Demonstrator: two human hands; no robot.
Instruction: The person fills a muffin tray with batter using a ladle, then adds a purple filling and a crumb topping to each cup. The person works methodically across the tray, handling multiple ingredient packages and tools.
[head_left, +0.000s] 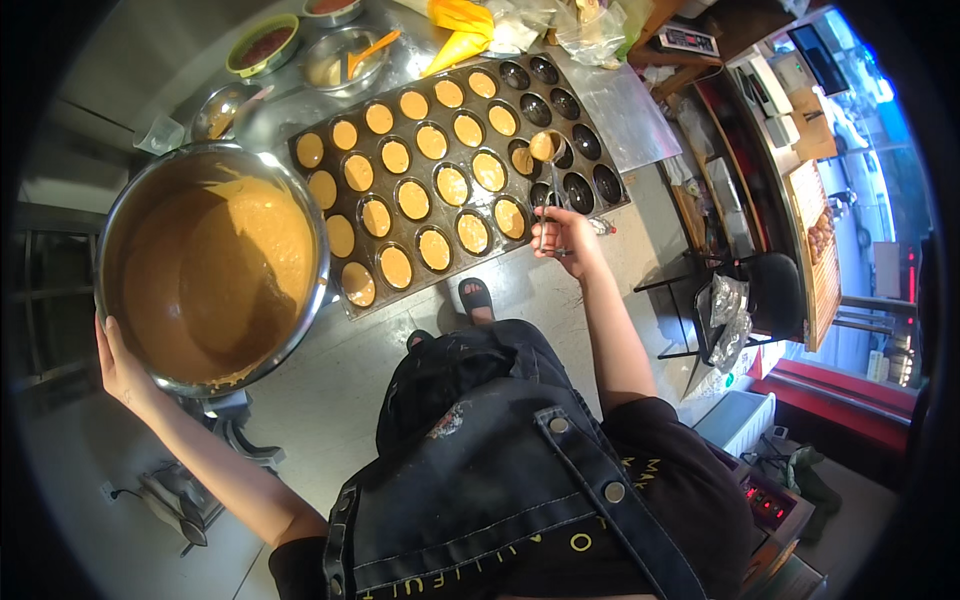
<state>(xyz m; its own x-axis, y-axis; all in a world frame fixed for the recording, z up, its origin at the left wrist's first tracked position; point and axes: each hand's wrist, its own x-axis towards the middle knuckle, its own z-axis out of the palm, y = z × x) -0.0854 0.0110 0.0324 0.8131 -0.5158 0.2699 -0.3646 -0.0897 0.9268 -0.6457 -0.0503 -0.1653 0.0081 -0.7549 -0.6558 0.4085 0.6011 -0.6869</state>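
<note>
My left hand (127, 371) grips the lower left rim of a large steel mixing bowl (319, 247), which is tilted and holds orange-brown batter (255, 277). In my right hand (574, 236) is the handle of a metal scoop (545, 146) with batter in it. The scoop is over a dark muffin tray (442, 281), beside a partly filled cup (523, 159). Cups in the left and middle of the tray hold batter; several at its right end (606, 184) are dark and hold none.
Behind the tray stand a steel bowl with an orange spatula (367, 54), a green strainer basket (259, 67) and a yellow piping bag (457, 37). A plastic cup (159, 135) is at the back left. A black chair (772, 296) with plastic bags stands at right.
</note>
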